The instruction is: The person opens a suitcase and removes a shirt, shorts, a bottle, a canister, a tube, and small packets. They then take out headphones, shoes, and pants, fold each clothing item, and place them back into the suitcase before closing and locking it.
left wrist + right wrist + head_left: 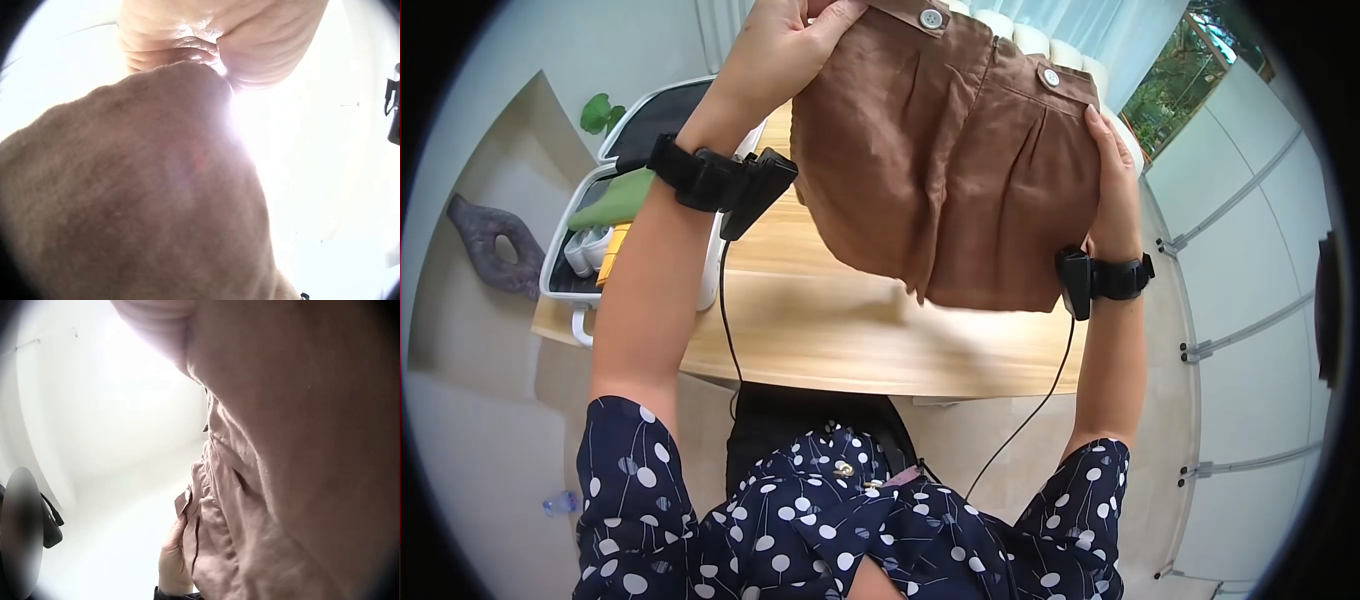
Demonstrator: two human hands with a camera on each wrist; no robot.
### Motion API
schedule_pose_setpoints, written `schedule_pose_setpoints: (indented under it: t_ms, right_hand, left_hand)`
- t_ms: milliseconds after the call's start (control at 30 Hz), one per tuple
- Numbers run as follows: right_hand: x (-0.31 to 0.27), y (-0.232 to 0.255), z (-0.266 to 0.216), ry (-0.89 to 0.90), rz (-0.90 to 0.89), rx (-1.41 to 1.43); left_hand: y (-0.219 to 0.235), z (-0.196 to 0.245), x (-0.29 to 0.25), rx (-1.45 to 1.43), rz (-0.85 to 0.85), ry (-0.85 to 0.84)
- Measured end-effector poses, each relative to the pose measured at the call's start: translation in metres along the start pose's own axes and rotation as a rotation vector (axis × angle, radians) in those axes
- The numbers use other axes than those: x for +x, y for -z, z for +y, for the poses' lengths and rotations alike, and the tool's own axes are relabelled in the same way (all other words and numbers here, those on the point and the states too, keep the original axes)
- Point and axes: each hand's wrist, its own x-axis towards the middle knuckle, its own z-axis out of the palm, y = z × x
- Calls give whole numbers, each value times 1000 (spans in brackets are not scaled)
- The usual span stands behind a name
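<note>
Brown shorts (960,180) hang spread in the air above the table, the waistband with two pale buttons at the top and the leg hems at the bottom. My left hand (775,55) pinches the waistband's left corner between thumb and fingers. At the opposite side edge, my right hand (1116,190) grips the waistband, its thumb in front of the cloth. Close up in the left wrist view, the brown cloth (137,181) runs up into the pinching fingers (269,44). Gathered folds of the shorts (215,506) show in the right wrist view.
Below the shorts lies a wooden table (820,340). An open white suitcase (555,265) stands at its left, holding green cloth (615,198), white shoes (585,250) and something yellow. Thin black cables (727,320) hang from both wrist cameras. White panels stand on the right.
</note>
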Motion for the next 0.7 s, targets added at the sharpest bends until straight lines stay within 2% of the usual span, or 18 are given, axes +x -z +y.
schedule_pose_setpoints:
  t_ms: [167, 467, 533, 600, 667, 700]
  right_hand:
    - [1, 2, 2, 118, -85, -10]
    - [3, 0, -2, 152, -86, 13]
    - [-3, -6, -2, 162, -92, -60]
    - [-24, -28, -2, 223, -104, -280]
    - [-37, -41, 0, 170, -167, -389]
    - [-41, -47, 4, 218, -217, -363]
  left_hand:
    - [1, 2, -4, 29, -7, 56]
    - [-1, -6, -1, 3, -27, 63]
    - [-8, -19, -7, 111, 86, 13]
    - [-36, -10, -23, 273, 10, 169]
    - [-57, -20, -33, 191, -47, 132]
    - [-69, -8, -38, 175, -67, 223]
